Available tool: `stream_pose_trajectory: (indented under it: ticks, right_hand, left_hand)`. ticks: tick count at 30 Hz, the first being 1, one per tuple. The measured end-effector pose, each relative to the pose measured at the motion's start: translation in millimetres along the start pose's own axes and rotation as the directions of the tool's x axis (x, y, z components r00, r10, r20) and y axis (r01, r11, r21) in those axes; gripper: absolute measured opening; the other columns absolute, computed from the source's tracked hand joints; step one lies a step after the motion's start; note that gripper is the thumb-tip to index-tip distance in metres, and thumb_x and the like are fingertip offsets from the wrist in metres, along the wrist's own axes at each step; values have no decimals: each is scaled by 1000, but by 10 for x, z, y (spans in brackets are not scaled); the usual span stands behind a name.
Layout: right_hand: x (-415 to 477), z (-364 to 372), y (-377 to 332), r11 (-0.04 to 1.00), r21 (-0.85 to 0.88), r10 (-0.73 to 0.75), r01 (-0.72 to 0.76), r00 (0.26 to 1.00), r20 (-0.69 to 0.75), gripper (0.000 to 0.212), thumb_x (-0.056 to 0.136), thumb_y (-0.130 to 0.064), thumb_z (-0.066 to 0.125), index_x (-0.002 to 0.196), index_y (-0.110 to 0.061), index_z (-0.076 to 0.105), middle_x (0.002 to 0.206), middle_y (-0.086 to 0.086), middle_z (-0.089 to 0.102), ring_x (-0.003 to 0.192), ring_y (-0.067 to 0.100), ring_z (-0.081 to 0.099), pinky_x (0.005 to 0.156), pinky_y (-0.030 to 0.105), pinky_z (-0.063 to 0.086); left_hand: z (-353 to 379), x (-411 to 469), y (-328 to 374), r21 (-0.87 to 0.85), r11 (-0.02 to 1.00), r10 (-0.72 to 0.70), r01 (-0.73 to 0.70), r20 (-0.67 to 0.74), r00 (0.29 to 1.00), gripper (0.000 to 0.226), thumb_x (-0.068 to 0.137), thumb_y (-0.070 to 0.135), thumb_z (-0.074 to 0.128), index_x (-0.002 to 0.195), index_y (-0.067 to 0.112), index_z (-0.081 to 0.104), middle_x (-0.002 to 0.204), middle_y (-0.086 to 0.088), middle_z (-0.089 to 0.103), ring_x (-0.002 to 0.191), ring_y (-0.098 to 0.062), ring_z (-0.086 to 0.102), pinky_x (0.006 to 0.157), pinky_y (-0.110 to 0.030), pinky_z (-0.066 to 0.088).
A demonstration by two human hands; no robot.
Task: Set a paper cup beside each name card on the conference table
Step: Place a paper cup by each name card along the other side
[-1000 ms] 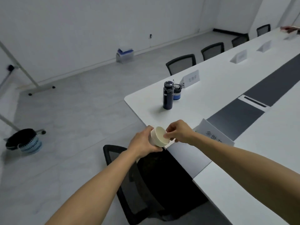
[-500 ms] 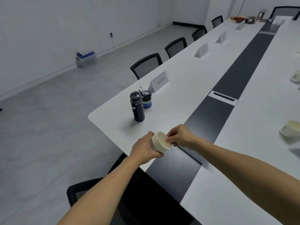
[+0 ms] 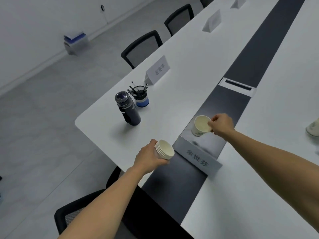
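Note:
My left hand [image 3: 148,156] grips a stack of white paper cups [image 3: 164,150] over the near end of the white conference table [image 3: 181,75]. My right hand [image 3: 221,124] pinches the rim of a single paper cup [image 3: 200,125], which is tilted on or just above the dark centre strip [image 3: 245,54], behind the nearest name card [image 3: 197,156]. A second name card [image 3: 158,70] stands further along the left side. Another name card [image 3: 213,21] is blurred beyond it. One more paper cup [image 3: 313,127] shows at the right edge.
A dark water bottle [image 3: 127,108] and a pen holder [image 3: 140,97] stand near the table's left corner. A cable hatch [image 3: 237,85] sits in the dark strip. Black mesh chairs [image 3: 142,47] line the left side, and one [image 3: 77,213] is below my left arm. A box [image 3: 76,42] lies by the wall.
My right hand has pulled one cup off the stack and carried it right and forward over the dark strip. My left hand keeps the stack. The view has swung down and closer to the table.

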State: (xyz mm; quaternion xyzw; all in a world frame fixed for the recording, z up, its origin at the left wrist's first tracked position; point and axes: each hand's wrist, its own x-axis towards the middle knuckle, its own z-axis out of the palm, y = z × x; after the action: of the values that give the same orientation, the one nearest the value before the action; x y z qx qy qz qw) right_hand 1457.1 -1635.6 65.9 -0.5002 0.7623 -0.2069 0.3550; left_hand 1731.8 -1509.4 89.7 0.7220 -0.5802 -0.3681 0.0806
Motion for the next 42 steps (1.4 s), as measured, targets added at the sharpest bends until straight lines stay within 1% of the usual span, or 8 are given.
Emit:
stream_pose_trajectory:
  ticks: [4, 14, 20, 23, 26, 34, 38, 42]
  right_hand:
    - [105, 127, 398, 986, -156, 63, -55, 997, 43, 4, 82, -14, 68, 83, -11, 68, 82, 11, 72, 77, 30, 69, 70, 37, 56]
    - [66, 90, 594, 955, -260, 169, -140, 981, 91, 20, 79, -27, 70, 92, -12, 66, 87, 7, 68, 80, 30, 66, 73, 36, 55]
    - [-217, -25, 122, 902, -431, -8, 13, 1000, 12, 27, 86, -30, 63, 105, -11, 66, 103, 8, 70, 84, 27, 60, 71, 34, 49]
    - [-477, 103, -288, 865, -482, -134, 137, 990, 40, 27, 89, -29, 58, 107, -12, 67, 104, 9, 69, 88, 28, 63, 75, 37, 52]
    - [-837, 417, -701, 813, -517, -244, 266, 963, 111, 30, 89, -30, 56, 114, -16, 64, 109, 7, 69, 95, 29, 63, 74, 34, 50]
    - [-2621, 1835, -1515, 614, -513, -497, 600, 799, 339, 32, 91, -31, 54, 120, -20, 61, 119, 8, 64, 108, 31, 58, 79, 34, 43]
    - [-3658, 2606, -1795, 481, -447, -606, 754, 654, 452, 32, 90, -31, 54, 120, -21, 60, 119, 6, 65, 106, 30, 59, 79, 33, 43]
    - [-4530, 3277, -2206, 342, -371, -676, 863, 501, 541, 35, 93, -38, 53, 124, -20, 58, 120, 4, 66, 106, 27, 61, 78, 33, 46]
  left_hand:
    - [95, 63, -10, 27, 1000, -13, 12, 40, 999, 71, 59, 47, 83, 115, 26, 46, 109, 4, 64, 100, -24, 60, 86, -44, 54]
    - [201, 11, -123, 1, 1000, -14, 14, 49, 999, 71, 58, 48, 83, 114, 26, 47, 108, 6, 65, 101, -23, 60, 87, -44, 53]
    - [-24, -293, -332, -101, 995, 4, -7, -34, 999, 72, 54, 50, 82, 114, 29, 47, 104, 9, 64, 99, -22, 61, 84, -47, 55]
    - [-220, -553, -577, -160, 987, -6, -12, -110, 994, 69, 53, 47, 82, 109, 29, 47, 100, 11, 63, 97, -22, 61, 80, -47, 57]
    - [-468, -917, -912, -180, 983, -18, -19, -199, 980, 65, 59, 41, 85, 111, 26, 48, 103, 9, 63, 100, -20, 59, 82, -37, 52]
    - [-1165, -2501, -2413, -200, 979, -129, 47, -417, 900, 69, 62, 44, 87, 116, 26, 48, 113, 3, 64, 105, -23, 59, 90, -42, 53]
    - [-1426, -3405, -3294, -250, 960, -233, 126, -463, 855, 71, 59, 48, 87, 114, 31, 47, 111, 4, 61, 104, -25, 58, 83, -48, 58]
    - [-1640, -4134, -3961, -281, 939, -322, 199, -512, 796, 68, 61, 45, 87, 112, 28, 47, 110, 4, 62, 103, -23, 59, 87, -47, 55]
